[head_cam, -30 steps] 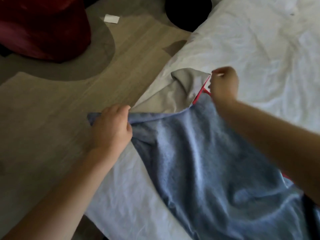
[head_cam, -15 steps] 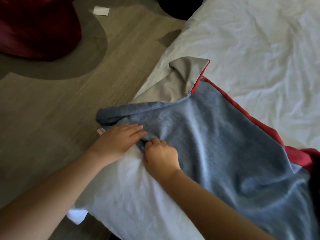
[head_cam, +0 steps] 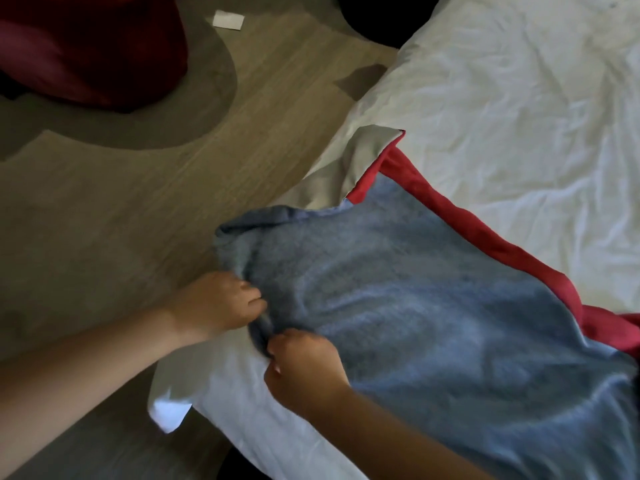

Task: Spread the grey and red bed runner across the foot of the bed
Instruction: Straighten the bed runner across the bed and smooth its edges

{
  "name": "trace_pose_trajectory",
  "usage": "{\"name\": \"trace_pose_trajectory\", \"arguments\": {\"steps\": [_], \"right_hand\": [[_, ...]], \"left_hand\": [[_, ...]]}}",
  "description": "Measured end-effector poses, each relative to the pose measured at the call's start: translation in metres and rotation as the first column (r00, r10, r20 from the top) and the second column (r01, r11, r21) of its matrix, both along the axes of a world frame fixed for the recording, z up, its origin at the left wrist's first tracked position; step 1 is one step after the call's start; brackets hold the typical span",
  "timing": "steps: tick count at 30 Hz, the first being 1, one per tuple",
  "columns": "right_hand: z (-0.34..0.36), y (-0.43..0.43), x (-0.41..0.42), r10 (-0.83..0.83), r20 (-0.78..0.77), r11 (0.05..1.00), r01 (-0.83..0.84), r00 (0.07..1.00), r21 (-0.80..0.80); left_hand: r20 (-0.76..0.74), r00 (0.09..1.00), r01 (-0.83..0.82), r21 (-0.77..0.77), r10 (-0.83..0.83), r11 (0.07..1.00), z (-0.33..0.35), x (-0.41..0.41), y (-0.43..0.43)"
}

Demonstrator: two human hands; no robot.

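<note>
- Both hands are bunched up on the near edge of the bed runner (head_cam: pixel 433 306), close together but not quite touching from what I can see.
- Left hand (head_cam: pixel 221 303) has its fingers curled into a fold of the grey-blue fabric; the fingertips are buried in the cloth, so I can't see how much it's got.
- Right hand (head_cam: pixel 304 370) is pinching the same bunched edge just below the left one, knuckles toward me, grip itself hidden.
- Runner lies across the corner of the bed (head_cam: pixel 502 109), grey side up with a red border (head_cam: pixel 485 244) along the far edge. It runs off the right side of my view, so no idea how far it goes.
- One far corner is flipped over, showing a pale beige underside (head_cam: pixel 349 168).
- White sheet is pretty wrinkled, and a bit of it hangs off the near corner.
- On the floor (head_cam: pixel 138 202): a dark red thing (head_cam: pixel 90 50) top left, cut off and too dim to identify, plus a small white scrap (head_cam: pixel 228 19).
</note>
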State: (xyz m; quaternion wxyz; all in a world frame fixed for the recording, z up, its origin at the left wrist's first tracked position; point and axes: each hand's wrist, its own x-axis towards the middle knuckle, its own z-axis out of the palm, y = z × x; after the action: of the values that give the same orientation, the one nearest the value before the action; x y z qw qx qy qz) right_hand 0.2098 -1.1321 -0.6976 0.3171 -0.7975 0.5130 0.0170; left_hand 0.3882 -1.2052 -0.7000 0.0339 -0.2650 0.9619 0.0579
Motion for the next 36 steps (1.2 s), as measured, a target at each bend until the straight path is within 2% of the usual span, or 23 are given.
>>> {"name": "trace_pose_trajectory", "arguments": {"steps": [2,4,6,8,9,10,11,12,13,14,16,18,19,21,23,26,28,30,33,36], "right_hand": [[0.003,0.001,0.004,0.091,0.003,0.996,-0.091,0.996,-0.007],[0.01,-0.007,0.005,0.106,-0.025,0.994,-0.106,0.994,-0.006],[0.019,-0.028,0.002,-0.071,0.0,0.997,0.071,0.997,-0.006],[0.025,-0.061,-0.004,-0.373,0.071,0.928,0.374,0.925,0.0],[0.026,-0.083,-0.009,-0.542,0.136,0.839,0.544,0.829,0.027],[0.025,-0.109,-0.015,-0.711,0.215,0.697,0.712,0.669,0.088],[0.027,-0.134,-0.021,-0.847,0.28,0.51,0.837,0.451,0.196],[0.029,-0.159,-0.028,-0.915,0.314,0.351,0.882,0.253,0.315],[0.032,-0.179,-0.035,-0.938,0.318,0.264,0.883,0.141,0.387],[0.032,-0.196,-0.041,-0.947,0.301,0.24,0.875,0.115,0.42],[0.031,-0.22,-0.045,-0.958,0.213,0.273,0.841,0.192,0.468],[0.032,-0.239,-0.036,-0.929,0.141,0.366,0.788,0.342,0.495],[0.033,-0.25,-0.029,-0.902,0.152,0.423,0.758,0.404,0.495],[0.041,-0.275,-0.011,-0.862,0.273,0.506,0.696,0.426,0.509],[0.05,-0.3,0.006,-0.818,0.412,0.574,0.606,0.401,0.551],[0.054,-0.32,0.02,-0.767,0.42,0.636,0.484,0.485,0.601],[0.046,-0.319,0.016,-0.768,0.409,0.634,0.5,0.493,0.59],[0.036,-0.307,-0.001,-0.761,0.345,0.645,0.586,0.549,0.49],[0.019,-0.289,-0.045,-0.801,0.308,0.597,0.713,0.513,0.368],[0.006,-0.272,-0.097,-0.819,0.276,0.56,0.805,0.503,0.196]], "left_hand": [[0.085,0.989,-0.134,0.168,0.121,0.977,-0.002,0.007,0.007],[0.167,0.959,-0.268,0.257,0.23,0.929,-0.002,0.012,0.008],[0.013,0.943,-0.323,0.264,0.332,0.909,0.001,0.014,0.007],[-0.137,0.896,-0.393,0.199,0.422,0.898,0.003,0.014,0.002],[-0.182,0.863,-0.447,0.16,0.471,0.88,0.003,0.013,-0.002],[-0.227,0.823,-0.506,0.126,0.521,0.853,0.003,0.013,-0.008],[-0.27,0.772,-0.57,0.109,0.576,0.815,0.002,0.013,-0.014],[-0.304,0.718,-0.627,0.11,0.626,0.771,0.0,0.012,-0.022],[-0.311,0.672,-0.674,0.117,0.672,0.729,-0.002,0.011,-0.029],[-0.284,0.644,-0.71,0.126,0.711,0.693,-0.004,0.009,-0.037],[-0.159,0.62,-0.752,0.157,0.768,0.64,-0.011,0.006,-0.053],[-0.074,0.614,-0.764,0.193,0.786,0.615,-0.017,0.003,-0.067],[-0.07,0.616,-0.765,0.185,0.785,0.617,-0.019,0.003,-0.073],[-0.081,0.608,-0.781,0.116,0.79,0.613,-0.022,0.005,-0.083],[-0.103,0.535,-0.839,0.048,0.838,0.542,-0.022,0.012,-0.093],[-0.121,0.432,-0.896,0.058,0.894,0.441,-0.023,0.029,-0.109],[-0.125,0.474,-0.867,0.109,0.872,0.487,-0.025,0.034,-0.115],[-0.132,0.558,-0.802,0.167,0.819,0.573,-0.023,0.029,-0.119],[-0.166,0.675,-0.688,0.211,0.719,0.695,-0.021,0.0,-0.129],[-0.218,0.748,-0.576,0.257,0.627,0.776,-0.018,-0.046,-0.147]]}}
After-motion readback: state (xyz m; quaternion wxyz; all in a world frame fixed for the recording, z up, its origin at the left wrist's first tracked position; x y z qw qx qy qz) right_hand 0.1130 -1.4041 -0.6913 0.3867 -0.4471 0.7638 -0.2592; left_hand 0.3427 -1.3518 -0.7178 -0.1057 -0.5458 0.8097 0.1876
